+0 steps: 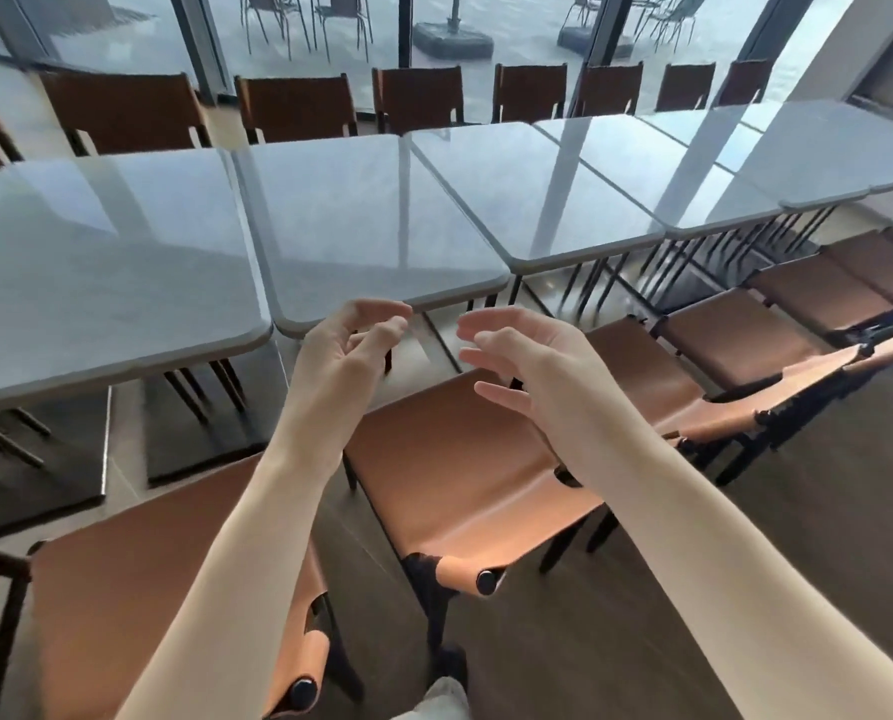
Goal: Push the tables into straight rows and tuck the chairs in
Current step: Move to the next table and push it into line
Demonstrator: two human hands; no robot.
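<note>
Reaching toward the glossy grey square-topped desk [382, 220] at twelve o'clock, the left hand [345, 350] and right hand [522, 366] hover loosely spread, holding nothing. Next, I judge, they must press its near edge to square the row.

The tabletop [361, 220] surfaces are glossy pale grey with faint marbling. The near chairs [465, 459] have tan-orange leather seats on black frames; the far chairs [298, 106] show dark brown backs. The floor [641, 615] is grey-brown.

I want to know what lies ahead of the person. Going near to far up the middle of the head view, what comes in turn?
Tan chair → left hand and right hand held open → grey table → dark chair → window.
</note>
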